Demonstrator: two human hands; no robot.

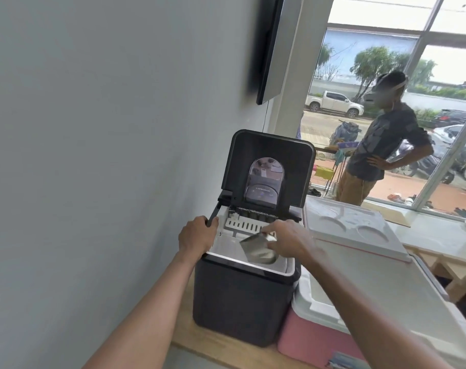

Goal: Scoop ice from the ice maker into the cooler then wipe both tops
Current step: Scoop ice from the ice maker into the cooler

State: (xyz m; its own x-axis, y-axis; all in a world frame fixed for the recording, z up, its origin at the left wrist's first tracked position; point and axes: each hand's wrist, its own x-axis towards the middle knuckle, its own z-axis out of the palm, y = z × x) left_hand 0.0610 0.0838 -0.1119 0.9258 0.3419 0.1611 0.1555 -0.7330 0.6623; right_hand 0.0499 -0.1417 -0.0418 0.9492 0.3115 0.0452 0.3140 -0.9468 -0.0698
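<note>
Holds a metal scoop (256, 249) in the right hand (287, 241), fingers curled round it, bowl dipped into the white basket (226, 246) of the ice maker (240, 302) beneath its raised lid (269, 155). Grips the ice maker's back-left edge with the left hand (196, 235). Cannot make out ice in the basket. Just right of the ice maker, on the scoop hand's side: pink cooler (314, 339), white cooler lid (359, 235) seemingly down; probably needs opening before tipping.
</note>
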